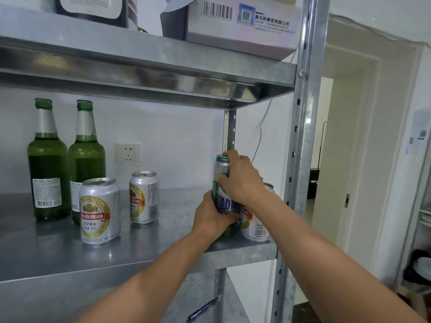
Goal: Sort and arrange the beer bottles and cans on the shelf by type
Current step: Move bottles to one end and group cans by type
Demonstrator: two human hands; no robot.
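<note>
Two green glass bottles [48, 164] [86, 157] stand at the back left of the steel shelf [163, 231]. In front of them are two short silver-and-gold cans [99, 210] [144, 197]. At the right end stands a tall green-and-silver can [221, 173]. My left hand [211, 217] grips its lower part and my right hand [240, 176] grips its upper part. Behind my right wrist, another silver-and-gold can [255, 226] is partly hidden.
The shelf's upright posts [300, 136] [229, 127] flank the right end. The shelf above [140, 66] carries a cardboard box [242, 22]. A wall socket [127, 153] is behind the cans. A blue pen [203, 310] lies on the lower shelf. A doorway opens at right.
</note>
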